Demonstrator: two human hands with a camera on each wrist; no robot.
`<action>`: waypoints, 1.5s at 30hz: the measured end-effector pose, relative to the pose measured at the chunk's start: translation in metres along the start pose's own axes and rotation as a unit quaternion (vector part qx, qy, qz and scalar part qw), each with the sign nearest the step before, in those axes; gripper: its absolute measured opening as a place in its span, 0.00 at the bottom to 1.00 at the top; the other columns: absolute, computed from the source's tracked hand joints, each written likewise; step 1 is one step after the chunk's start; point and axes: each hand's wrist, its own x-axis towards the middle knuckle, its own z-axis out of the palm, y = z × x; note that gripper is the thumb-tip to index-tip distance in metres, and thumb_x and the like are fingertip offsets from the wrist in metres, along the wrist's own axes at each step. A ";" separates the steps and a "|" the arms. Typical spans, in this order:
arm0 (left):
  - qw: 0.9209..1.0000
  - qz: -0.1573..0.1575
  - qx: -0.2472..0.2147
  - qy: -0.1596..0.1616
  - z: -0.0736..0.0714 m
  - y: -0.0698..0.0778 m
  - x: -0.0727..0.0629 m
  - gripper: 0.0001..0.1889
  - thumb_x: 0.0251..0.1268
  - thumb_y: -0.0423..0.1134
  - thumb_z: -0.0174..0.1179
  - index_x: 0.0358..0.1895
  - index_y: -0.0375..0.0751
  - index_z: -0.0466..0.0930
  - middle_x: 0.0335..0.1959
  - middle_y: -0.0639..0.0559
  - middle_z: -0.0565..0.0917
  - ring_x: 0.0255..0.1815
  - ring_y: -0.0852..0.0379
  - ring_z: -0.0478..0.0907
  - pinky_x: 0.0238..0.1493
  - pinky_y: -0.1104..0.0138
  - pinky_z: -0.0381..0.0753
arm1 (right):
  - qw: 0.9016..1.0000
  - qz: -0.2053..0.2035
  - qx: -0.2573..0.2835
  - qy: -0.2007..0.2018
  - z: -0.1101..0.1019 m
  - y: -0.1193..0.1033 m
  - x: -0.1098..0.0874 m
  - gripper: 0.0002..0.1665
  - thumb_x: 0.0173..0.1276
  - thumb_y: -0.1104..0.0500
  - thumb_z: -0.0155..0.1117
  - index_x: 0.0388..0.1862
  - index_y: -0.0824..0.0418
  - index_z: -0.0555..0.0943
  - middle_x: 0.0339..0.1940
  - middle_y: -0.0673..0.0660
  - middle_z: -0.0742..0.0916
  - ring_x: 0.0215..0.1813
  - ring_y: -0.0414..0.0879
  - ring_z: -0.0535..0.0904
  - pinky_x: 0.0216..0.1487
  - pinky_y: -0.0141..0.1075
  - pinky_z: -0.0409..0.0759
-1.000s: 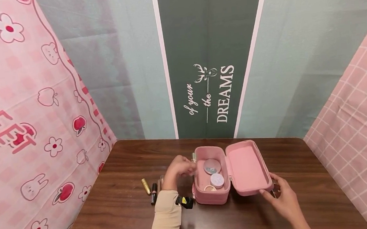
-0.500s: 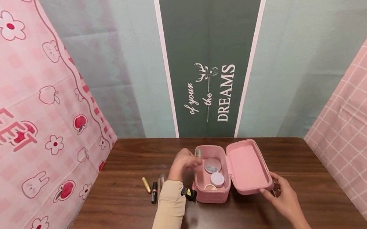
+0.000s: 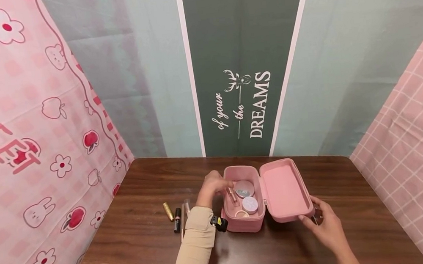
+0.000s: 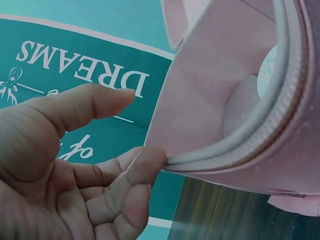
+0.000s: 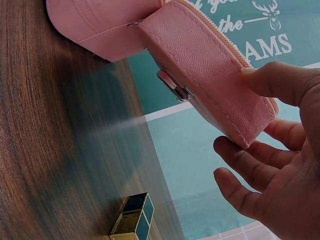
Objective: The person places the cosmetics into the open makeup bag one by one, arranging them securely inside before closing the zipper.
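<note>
A pink makeup case [image 3: 245, 225] stands on the table with its lid [image 3: 286, 190] swung to the right. Inside lie a round compact [image 3: 244, 187], a smaller pale round container [image 3: 250, 204], a cream ring-like item [image 3: 241, 214] and a slim rose-coloured tube [image 3: 233, 197]. At the case's left rim is my left hand [image 3: 216, 184]; in the left wrist view its thumb stands apart and the bent fingertips touch the zipped rim [image 4: 240, 155], with nothing held. My right hand [image 3: 326, 223] grips the lid's outer corner, thumb on one side and fingers beneath.
Left of the case lie a gold tube [image 3: 168, 211], a black-and-pink tube [image 3: 177, 220], a long brownish tube [image 3: 183, 219] and a clear-topped one [image 3: 187, 205]. A gold-edged dark box [image 5: 132, 220] sits on the table in the right wrist view. Cloth hangs around the table.
My left hand has moved right over the case's rim and let go of the slim tube, which now lies inside. The right hand keeps its hold on the lid.
</note>
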 end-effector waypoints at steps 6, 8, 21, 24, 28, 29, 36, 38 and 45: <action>1.000 -0.001 -0.006 -0.003 -0.001 0.000 0.001 0.12 0.41 0.37 0.69 0.16 0.40 0.73 0.09 0.50 0.73 0.11 0.58 0.70 0.13 0.69 0.66 | 1.000 -0.001 0.004 -0.003 -0.001 -0.001 0.001 0.36 0.49 0.64 0.74 0.57 0.72 0.69 0.45 0.68 0.78 0.37 0.53 0.77 0.31 0.33 0.75; 1.000 -0.001 -0.008 -0.002 -0.001 0.000 0.000 0.12 0.40 0.36 0.69 0.15 0.40 0.73 0.09 0.49 0.73 0.12 0.57 0.71 0.13 0.69 0.67 | 1.000 -0.001 0.007 -0.003 -0.001 -0.001 0.001 0.36 0.49 0.65 0.74 0.56 0.72 0.69 0.45 0.68 0.77 0.37 0.53 0.77 0.31 0.32 0.74; 0.963 0.171 0.209 -0.007 -0.007 0.005 -0.013 0.06 0.51 0.37 0.63 0.25 0.43 0.75 0.19 0.53 0.73 0.24 0.56 0.70 0.26 0.64 0.70 | 1.000 0.002 0.005 0.003 -0.002 0.001 0.001 0.36 0.49 0.64 0.74 0.57 0.70 0.70 0.45 0.67 0.78 0.36 0.42 0.76 0.31 0.32 0.74; 0.946 0.180 0.271 -0.012 -0.010 0.007 -0.020 0.10 0.50 0.38 0.64 0.21 0.45 0.72 0.21 0.53 0.73 0.25 0.55 0.70 0.26 0.62 0.71 | 1.000 0.001 0.008 0.002 -0.003 0.000 0.001 0.36 0.49 0.64 0.74 0.57 0.71 0.70 0.45 0.67 0.78 0.36 0.39 0.75 0.30 0.29 0.73; 0.937 0.167 0.306 -0.002 -0.012 0.008 -0.028 0.07 0.48 0.40 0.65 0.24 0.44 0.75 0.25 0.52 0.75 0.27 0.54 0.71 0.27 0.58 0.72 | 1.000 0.004 0.002 0.002 -0.003 0.000 0.001 0.36 0.49 0.64 0.74 0.57 0.70 0.70 0.45 0.66 0.78 0.36 0.41 0.76 0.30 0.30 0.73; 0.938 0.162 0.306 -0.002 -0.012 0.008 -0.029 0.07 0.48 0.40 0.65 0.26 0.44 0.77 0.26 0.52 0.75 0.27 0.54 0.71 0.28 0.58 0.72 | 1.000 0.005 0.001 0.002 -0.003 0.000 0.001 0.36 0.49 0.64 0.74 0.57 0.70 0.70 0.45 0.65 0.78 0.36 0.41 0.76 0.31 0.31 0.74; 0.941 0.152 0.304 -0.005 -0.015 0.007 -0.033 0.05 0.51 0.40 0.63 0.28 0.45 0.77 0.24 0.53 0.75 0.26 0.55 0.71 0.30 0.56 0.73 | 1.000 0.005 0.001 0.002 -0.003 0.001 0.002 0.36 0.48 0.65 0.74 0.57 0.70 0.70 0.45 0.65 0.78 0.36 0.38 0.74 0.30 0.28 0.72; 0.941 0.152 0.302 -0.002 -0.015 0.005 -0.035 0.06 0.51 0.41 0.62 0.31 0.44 0.78 0.26 0.52 0.76 0.29 0.54 0.73 0.33 0.54 0.74 | 1.000 0.008 -0.002 0.003 -0.002 0.001 0.002 0.36 0.49 0.65 0.74 0.57 0.70 0.70 0.45 0.65 0.78 0.36 0.36 0.74 0.30 0.29 0.73; 0.950 0.138 0.279 0.022 -0.018 -0.007 -0.051 0.23 0.49 0.48 0.66 0.49 0.41 0.80 0.43 0.44 0.80 0.46 0.45 0.76 0.43 0.47 0.71 | 1.000 0.015 0.003 -0.003 0.000 0.001 0.000 0.36 0.50 0.64 0.74 0.58 0.69 0.70 0.46 0.65 0.78 0.37 0.34 0.74 0.32 0.34 0.75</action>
